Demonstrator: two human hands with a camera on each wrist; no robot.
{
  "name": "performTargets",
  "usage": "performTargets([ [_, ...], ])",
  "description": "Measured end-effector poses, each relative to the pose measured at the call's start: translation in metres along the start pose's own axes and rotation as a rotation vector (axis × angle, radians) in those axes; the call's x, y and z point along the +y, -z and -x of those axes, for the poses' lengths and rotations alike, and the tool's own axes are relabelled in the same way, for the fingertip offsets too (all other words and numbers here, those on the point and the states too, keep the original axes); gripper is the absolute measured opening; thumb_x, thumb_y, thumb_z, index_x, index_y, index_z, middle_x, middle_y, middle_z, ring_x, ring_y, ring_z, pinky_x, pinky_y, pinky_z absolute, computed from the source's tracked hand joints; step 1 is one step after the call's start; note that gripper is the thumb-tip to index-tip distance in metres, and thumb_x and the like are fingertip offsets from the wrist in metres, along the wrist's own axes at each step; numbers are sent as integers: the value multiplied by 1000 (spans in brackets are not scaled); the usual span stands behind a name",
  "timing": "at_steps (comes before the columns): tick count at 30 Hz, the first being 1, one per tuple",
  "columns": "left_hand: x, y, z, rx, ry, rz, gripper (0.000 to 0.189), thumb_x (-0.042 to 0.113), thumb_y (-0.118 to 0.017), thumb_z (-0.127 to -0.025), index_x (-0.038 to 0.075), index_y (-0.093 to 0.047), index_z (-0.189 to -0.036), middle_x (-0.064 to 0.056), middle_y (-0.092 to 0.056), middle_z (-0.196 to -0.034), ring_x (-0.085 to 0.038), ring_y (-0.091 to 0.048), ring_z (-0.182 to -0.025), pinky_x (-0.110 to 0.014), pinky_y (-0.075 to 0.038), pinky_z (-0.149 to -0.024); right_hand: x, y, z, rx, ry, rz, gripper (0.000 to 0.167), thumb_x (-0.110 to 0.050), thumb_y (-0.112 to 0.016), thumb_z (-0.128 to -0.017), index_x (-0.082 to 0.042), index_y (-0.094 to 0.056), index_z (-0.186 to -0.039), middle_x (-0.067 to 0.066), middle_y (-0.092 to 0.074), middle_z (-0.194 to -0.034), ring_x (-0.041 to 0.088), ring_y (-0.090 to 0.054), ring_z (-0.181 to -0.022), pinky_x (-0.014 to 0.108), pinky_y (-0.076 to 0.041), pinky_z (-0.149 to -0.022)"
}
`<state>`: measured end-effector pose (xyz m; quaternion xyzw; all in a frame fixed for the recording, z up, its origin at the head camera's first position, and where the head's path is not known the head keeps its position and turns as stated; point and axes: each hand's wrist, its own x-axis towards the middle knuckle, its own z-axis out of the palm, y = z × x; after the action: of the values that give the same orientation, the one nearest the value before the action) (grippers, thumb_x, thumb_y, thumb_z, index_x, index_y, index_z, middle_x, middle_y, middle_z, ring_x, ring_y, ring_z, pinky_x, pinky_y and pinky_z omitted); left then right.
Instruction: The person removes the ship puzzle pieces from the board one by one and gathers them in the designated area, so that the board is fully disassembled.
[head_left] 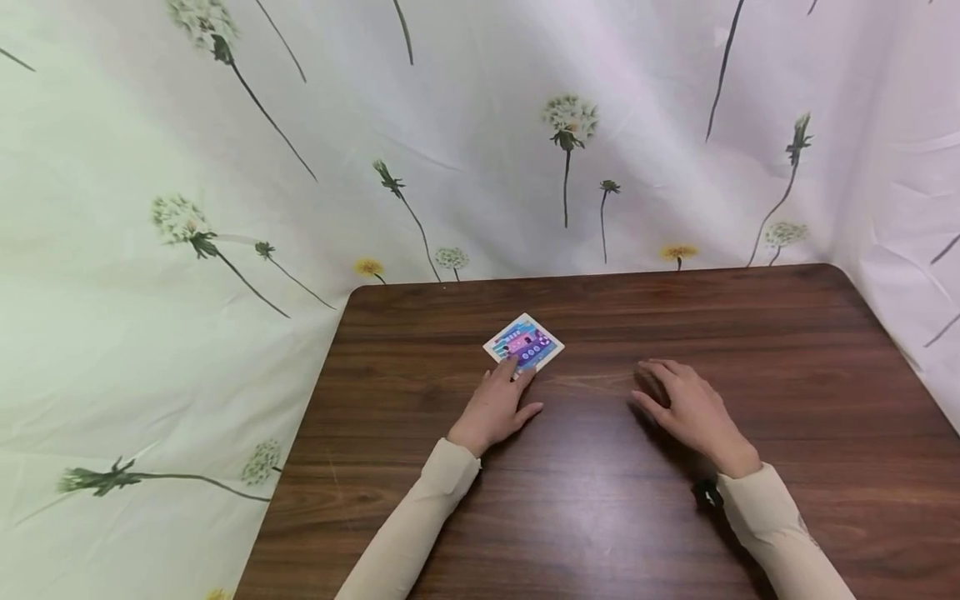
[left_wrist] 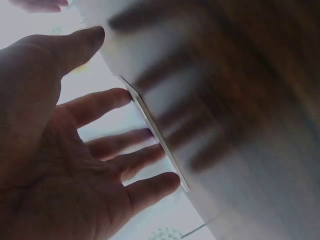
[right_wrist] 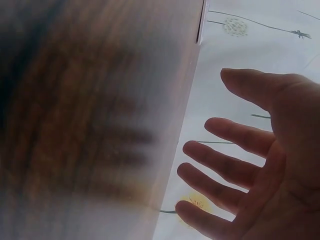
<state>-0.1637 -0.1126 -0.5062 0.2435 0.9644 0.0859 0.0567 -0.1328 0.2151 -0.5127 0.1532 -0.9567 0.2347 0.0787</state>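
Observation:
A flat, square card (head_left: 528, 340) with a white border and a purple, pink and blue print lies on the brown wooden table, turned cornerwise. My left hand (head_left: 495, 408) reaches over its near corner, with fingertips on the card and the thumb out to the side. From the left wrist, the card's thin pale edge (left_wrist: 159, 137) shows right at the fingertips of the spread left hand (left_wrist: 80, 145). To the right of the card, my right hand (head_left: 693, 408) hovers low over the wood, fingers loosely bent and holding nothing. Its fingers (right_wrist: 225, 165) are spread apart in the right wrist view.
The dark wood table (head_left: 592, 517) has rounded far corners and a shiny light patch in its middle. A white cloth (head_left: 480, 125) printed with dandelions hangs behind it and along both sides. A small black object (head_left: 707, 493) sits by the right cuff.

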Motion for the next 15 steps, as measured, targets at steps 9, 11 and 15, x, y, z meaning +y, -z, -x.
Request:
performTargets([
  [9, 20, 0, 3, -95, -91, 8, 65, 51, -58, -104, 11, -49, -155, -13, -38, -168, -34, -38, -155, -55, -36, -124, -3, 5, -5, -31, -32, -3, 48, -33, -72, -99, -5, -64, -138, 22, -66, -134, 44, -63, -122, 66, -55, -88],
  [11, 25, 0, 3, -100, -124, 11, 65, 50, -60, -103, 11, -50, -155, -12, -39, -168, -33, -38, -156, -54, -36, -125, -5, 5, -9, -27, -26, 2, 48, -33, -72, -99, -5, -65, -137, 21, -68, -131, 43, -65, -120, 65, -56, -87],
  [15, 33, -2, 2, -109, -162, -3, 66, 50, -61, -103, 13, -49, -155, -12, -40, -167, -32, -38, -156, -49, -35, -127, -10, 6, -18, -40, -14, 1, 47, -34, -71, -100, -5, -66, -137, 20, -69, -129, 42, -66, -119, 65, -56, -88],
])
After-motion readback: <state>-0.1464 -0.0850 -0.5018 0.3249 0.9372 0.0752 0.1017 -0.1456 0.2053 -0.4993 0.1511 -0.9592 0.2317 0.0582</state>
